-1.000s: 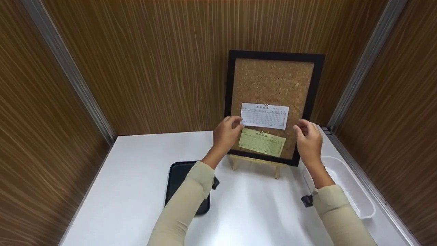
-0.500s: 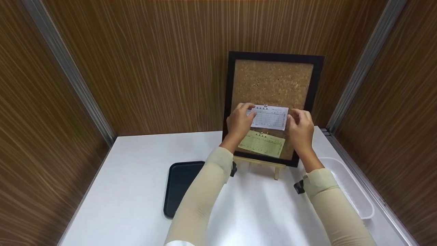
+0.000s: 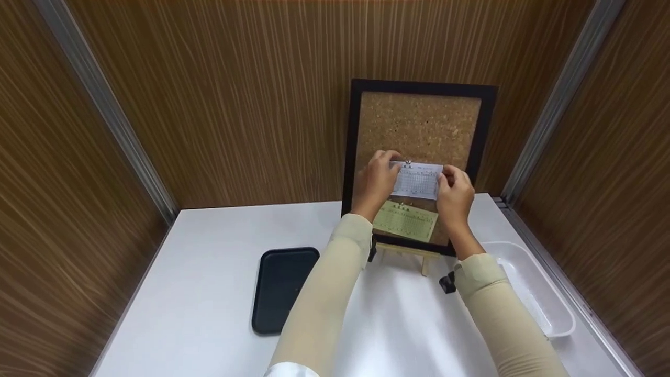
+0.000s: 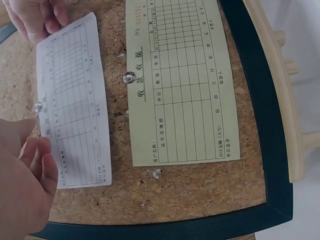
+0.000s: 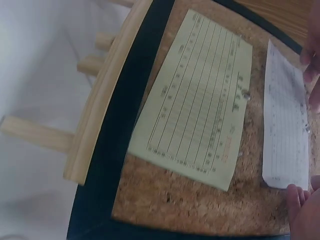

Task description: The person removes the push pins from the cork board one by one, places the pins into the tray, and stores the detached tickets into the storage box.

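Note:
A black-framed cork board [image 3: 419,123] leans on a small wooden easel [image 3: 402,250]. Pinned to it are a white receipt slip [image 3: 417,180] and, beneath that, a tilted yellow-green receipt slip [image 3: 406,222]. My left hand [image 3: 375,183] covers the white slip's left end, its fingers loosely bent near the clear push pin [image 4: 38,107] at the top edge. My right hand [image 3: 455,198] pinches the white slip's right end at the corner; in the left wrist view its fingertips lie right at that end. Another clear push pin [image 4: 129,77] sits on the yellow-green slip's top edge.
On the white table [image 3: 220,262], a black tray [image 3: 280,293] lies left of my left forearm, partly hidden by it. A white plastic bin [image 3: 560,314] stands to the right, behind my right forearm. Wood-grain walls [image 3: 235,104] rise at the back and sides.
Both hands have moved in toward the white slip: the left up and right over its left end, the right leftward onto its right edge. The board and slips stay in place.

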`<state>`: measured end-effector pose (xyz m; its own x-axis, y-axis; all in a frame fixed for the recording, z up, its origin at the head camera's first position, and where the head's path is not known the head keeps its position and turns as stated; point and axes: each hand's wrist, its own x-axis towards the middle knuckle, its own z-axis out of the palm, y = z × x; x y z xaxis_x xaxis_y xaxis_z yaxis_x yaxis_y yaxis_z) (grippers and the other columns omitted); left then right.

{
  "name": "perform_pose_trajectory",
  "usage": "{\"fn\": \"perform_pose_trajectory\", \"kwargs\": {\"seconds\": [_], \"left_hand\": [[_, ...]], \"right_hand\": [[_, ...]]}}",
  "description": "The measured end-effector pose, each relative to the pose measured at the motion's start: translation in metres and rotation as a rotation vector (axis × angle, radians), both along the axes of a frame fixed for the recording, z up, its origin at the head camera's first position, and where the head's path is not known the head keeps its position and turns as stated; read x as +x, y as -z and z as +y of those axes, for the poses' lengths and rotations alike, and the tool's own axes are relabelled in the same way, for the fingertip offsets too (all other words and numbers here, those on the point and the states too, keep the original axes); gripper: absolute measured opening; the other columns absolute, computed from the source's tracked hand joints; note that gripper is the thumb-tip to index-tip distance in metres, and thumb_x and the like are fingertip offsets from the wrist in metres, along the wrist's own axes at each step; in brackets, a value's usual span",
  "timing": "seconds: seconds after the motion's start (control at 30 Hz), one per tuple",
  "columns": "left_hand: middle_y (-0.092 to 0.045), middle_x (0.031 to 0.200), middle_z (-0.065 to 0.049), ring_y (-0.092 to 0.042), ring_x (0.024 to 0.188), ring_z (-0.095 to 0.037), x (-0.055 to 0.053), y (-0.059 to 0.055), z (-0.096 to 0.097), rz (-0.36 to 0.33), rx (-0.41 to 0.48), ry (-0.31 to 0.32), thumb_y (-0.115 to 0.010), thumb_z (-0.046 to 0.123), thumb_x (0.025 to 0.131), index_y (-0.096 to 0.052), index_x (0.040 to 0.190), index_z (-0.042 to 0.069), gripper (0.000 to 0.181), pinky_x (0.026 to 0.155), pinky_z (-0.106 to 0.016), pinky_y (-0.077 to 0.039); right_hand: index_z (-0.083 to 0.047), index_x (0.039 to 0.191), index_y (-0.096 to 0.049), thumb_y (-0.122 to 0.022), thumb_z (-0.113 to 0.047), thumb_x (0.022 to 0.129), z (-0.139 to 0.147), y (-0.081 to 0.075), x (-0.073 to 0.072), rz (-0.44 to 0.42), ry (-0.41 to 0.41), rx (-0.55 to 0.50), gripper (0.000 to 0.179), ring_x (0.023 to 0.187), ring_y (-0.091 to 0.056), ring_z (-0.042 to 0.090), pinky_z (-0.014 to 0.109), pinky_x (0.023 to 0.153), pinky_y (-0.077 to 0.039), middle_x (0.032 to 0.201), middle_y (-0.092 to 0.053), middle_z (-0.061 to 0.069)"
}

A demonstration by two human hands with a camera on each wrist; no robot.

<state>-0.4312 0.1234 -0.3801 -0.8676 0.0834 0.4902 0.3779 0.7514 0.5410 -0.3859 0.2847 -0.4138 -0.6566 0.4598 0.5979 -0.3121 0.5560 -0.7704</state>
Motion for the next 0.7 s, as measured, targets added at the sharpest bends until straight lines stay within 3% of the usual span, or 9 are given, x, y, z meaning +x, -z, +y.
{"fn": "perform_pose_trajectory", "kwargs": {"seconds": [0.2,0.47,0.57,0.7], "left_hand": [[-0.067,0.119,0.013,-0.064,0.104,-0.007,0.000,0.007,0.003,-0.022,0.043,0.026,-0.061,0.037,0.101,-0.071,0.118,0.032,0.020,0.082,-0.030,-0.051],[-0.069,0.116,0.005,-0.065,0.104,-0.010,-0.004,0.008,0.009,-0.003,0.131,0.091,-0.063,0.025,0.100,-0.073,0.113,0.021,0.016,0.088,-0.027,-0.052],[-0.069,0.115,0.002,-0.065,0.104,-0.010,-0.005,0.006,0.010,0.002,0.131,0.115,-0.063,0.021,0.100,-0.074,0.114,0.017,0.018,0.090,-0.024,-0.052],[-0.069,0.115,0.004,-0.066,0.101,-0.008,-0.004,0.004,0.011,0.025,0.065,0.120,-0.062,0.023,0.101,-0.073,0.115,0.019,0.018,0.086,-0.022,-0.052]], "right_hand": [[0.004,0.117,-0.067,-0.063,-0.007,0.098,-0.004,0.001,-0.001,0.011,-0.037,-0.111,0.022,0.094,-0.060,0.017,0.019,0.080,-0.044,0.112,-0.069,0.018],[0.002,0.119,-0.067,-0.064,-0.007,0.097,-0.004,0.000,-0.004,0.010,-0.065,-0.161,0.023,0.091,-0.055,0.010,0.019,0.081,-0.043,0.111,-0.066,0.015],[0.002,0.120,-0.066,-0.064,-0.007,0.097,-0.004,0.001,-0.005,0.003,-0.087,-0.168,0.024,0.093,-0.055,0.012,0.020,0.081,-0.043,0.111,-0.063,0.013],[0.000,0.121,-0.066,-0.063,-0.007,0.098,-0.004,-0.001,-0.004,-0.012,-0.099,-0.170,0.025,0.095,-0.054,0.013,0.020,0.083,-0.043,0.112,-0.062,0.010]]}}
